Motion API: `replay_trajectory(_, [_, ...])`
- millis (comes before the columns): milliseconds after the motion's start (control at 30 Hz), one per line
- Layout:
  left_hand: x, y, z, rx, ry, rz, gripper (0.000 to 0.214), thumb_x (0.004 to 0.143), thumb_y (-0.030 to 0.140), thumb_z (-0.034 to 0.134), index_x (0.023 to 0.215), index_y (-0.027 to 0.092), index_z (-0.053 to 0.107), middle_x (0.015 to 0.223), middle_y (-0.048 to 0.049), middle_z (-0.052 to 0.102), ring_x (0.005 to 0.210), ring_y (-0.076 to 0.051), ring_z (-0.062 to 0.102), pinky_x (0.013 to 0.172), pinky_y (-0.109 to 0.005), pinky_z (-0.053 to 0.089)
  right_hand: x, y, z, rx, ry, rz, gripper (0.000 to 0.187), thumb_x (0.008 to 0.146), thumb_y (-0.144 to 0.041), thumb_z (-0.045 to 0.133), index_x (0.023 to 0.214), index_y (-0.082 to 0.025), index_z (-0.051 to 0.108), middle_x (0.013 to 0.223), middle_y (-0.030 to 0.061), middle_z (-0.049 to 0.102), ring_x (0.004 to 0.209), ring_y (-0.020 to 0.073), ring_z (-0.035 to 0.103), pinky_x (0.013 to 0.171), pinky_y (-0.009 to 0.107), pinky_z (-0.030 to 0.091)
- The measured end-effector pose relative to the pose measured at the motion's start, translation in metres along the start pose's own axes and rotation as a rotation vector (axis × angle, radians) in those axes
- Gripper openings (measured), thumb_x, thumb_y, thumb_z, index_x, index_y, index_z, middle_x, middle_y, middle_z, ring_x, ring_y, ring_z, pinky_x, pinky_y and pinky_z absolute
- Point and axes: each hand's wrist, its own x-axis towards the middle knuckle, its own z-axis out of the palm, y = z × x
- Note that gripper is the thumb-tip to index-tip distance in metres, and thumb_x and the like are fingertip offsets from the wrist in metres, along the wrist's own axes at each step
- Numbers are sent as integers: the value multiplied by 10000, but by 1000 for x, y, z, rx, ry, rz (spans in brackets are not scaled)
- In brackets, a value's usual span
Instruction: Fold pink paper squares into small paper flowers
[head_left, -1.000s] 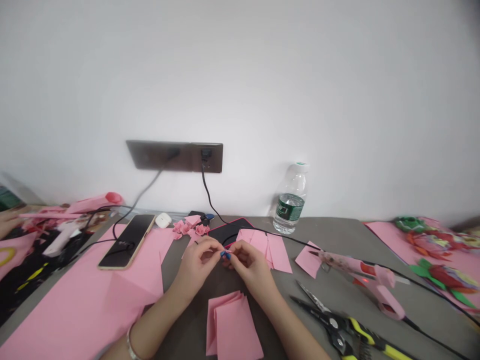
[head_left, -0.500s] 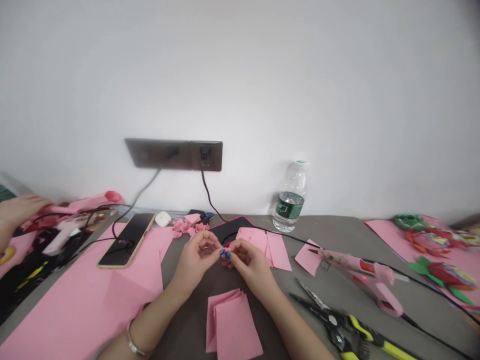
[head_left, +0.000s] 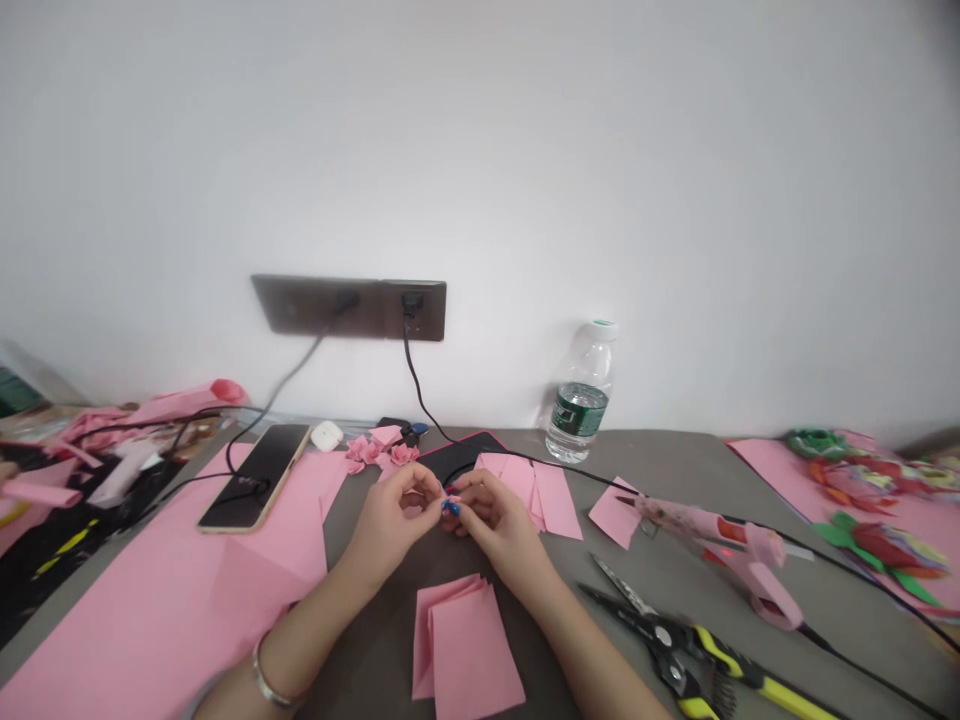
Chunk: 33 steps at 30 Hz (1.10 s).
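Fingertips (head_left: 429, 492) of both hands are bunched tight together, pinching a tiny pink paper piece (head_left: 451, 492) between them, blue-painted nails showing right at the pinch. The piece is too small to make out its shape. It sits up off the table, just beyond the pink paper stack (head_left: 469, 650).

The left hand (head_left: 394, 520) curls in from one side and the right hand (head_left: 499, 525) from the other, knuckles almost meeting above the stack's far edge. There's a bracelet (head_left: 262, 680) on the left wrist, level with the stack.

Further past the stack, a fan of pink squares (head_left: 544, 498) lies on the grey table (head_left: 660, 470), with little paper roses (head_left: 375, 452) beyond and to the stack's left. Left of the stack is a big pink sheet (head_left: 187, 610) carrying a phone (head_left: 255, 478). Right of the stack lie black-and-yellow pliers (head_left: 675, 640), then a pink glue gun (head_left: 720, 545) beyond them. Far behind the stack, by the wall, a water bottle (head_left: 579, 395) stands upright.
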Motion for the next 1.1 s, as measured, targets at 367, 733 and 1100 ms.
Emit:
replay_trajectory(367, [3,-8,-1,-130,-4,-50,115,760,208,665,838,168,591,795,-24,685,767,-161,662,693,-255,517,2,4,-2,-18,5,-5,360,748,-512,723,860,-198,588,718,4,676,640,155,690,590,252,519])
replay_trajectory(733, [1,-6,-1,22,-13,-4,108,775,195,626,869,188,574,786,-14,673,729,-162,645,664,-260,494,0,2,0,-43,-29,-1,376,769,-545,691,779,-198,548,653,-4,675,583,140,681,548,220,494])
replay_trajectory(1100, [-2,-6,6,-44,46,-32,170,739,225,630,901,174,617,813,-35,666,745,-179,661,667,-285,529,3,-1,-3,139,35,28,436,683,-559,767,769,-209,522,681,-24,678,572,124,673,565,212,499])
